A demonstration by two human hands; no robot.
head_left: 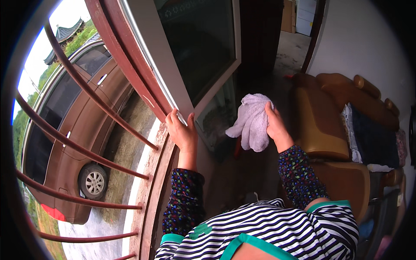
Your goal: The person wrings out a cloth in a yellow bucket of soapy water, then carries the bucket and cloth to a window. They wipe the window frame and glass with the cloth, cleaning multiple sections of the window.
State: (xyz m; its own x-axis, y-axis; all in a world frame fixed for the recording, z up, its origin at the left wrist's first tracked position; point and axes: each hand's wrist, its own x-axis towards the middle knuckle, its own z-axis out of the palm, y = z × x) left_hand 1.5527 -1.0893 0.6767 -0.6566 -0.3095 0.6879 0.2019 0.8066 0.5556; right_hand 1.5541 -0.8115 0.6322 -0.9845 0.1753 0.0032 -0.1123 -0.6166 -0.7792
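My left hand (183,138) has its fingers curled round the lower edge of an open window sash (180,76), which has a pale frame and a dark glass pane (201,47). In my right hand (278,126) is a bunched, fluffy lilac cloth (252,123), its folds hanging toward the window. The cloth is held a little to the right of the sash, apart from the glass as far as I can tell. Both forearms wear dark flowered sleeves.
Reddish-brown bars (102,167) cross the window opening on the left, above a worn wooden sill (151,190). Outside stands a brown car (65,130). To the right is a brown sofa (323,125) with dark clothing (372,136) on it; behind lies a doorway (294,47).
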